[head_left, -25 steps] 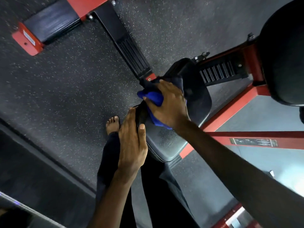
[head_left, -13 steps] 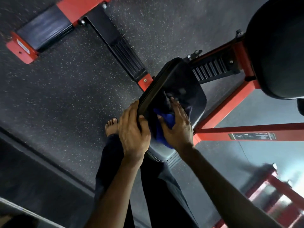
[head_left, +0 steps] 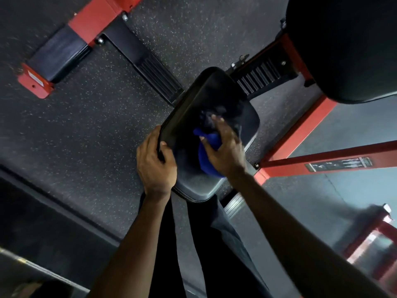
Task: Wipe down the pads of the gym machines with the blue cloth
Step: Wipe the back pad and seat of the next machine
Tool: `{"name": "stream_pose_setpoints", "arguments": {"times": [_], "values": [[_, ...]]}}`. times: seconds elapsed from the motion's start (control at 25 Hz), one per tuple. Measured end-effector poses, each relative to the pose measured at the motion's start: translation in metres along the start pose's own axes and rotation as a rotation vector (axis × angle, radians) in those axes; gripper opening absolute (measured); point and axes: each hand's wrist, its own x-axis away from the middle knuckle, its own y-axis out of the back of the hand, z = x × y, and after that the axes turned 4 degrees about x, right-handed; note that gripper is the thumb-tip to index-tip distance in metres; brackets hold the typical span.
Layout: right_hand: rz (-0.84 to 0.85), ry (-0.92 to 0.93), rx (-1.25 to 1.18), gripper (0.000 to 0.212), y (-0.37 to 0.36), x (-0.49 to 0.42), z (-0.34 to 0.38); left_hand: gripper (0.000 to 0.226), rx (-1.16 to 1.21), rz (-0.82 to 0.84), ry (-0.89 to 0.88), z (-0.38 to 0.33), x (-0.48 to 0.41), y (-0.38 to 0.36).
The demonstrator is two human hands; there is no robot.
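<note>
A black padded seat (head_left: 193, 108) of a red-framed gym machine sits in the middle of the view. My left hand (head_left: 154, 162) grips the seat's left edge, thumb on top and fingers curled under. My right hand (head_left: 223, 147) presses the blue cloth (head_left: 207, 155) flat against the seat's top with fingers stretched out. The cloth is bunched under the palm, and only part of it shows.
A larger black back pad (head_left: 348, 46) hangs at the upper right. Red frame bars (head_left: 300, 127) run to the right of the seat. A black ribbed footplate (head_left: 156, 76) and a red-ended floor bar (head_left: 55, 59) lie on the speckled rubber floor. My dark trouser legs are below.
My right hand slid the cloth from the seat's far left edge back onto the middle of its top. My left hand moved from resting flat to gripping the seat's left edge.
</note>
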Motion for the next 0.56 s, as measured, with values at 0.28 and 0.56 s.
{"name": "stream_pose_setpoints", "arguments": {"times": [0.28,0.56], "values": [[-0.134,-0.387,-0.033,0.074,-0.011,-0.011,-0.004,0.044,-0.055,-0.032,0.001,-0.006,0.001,0.000],[-0.124,-0.382,-0.078,0.071,-0.010,0.021,-0.043,0.048,-0.071,-0.029,-0.009,-0.007,0.001,0.001]]}}
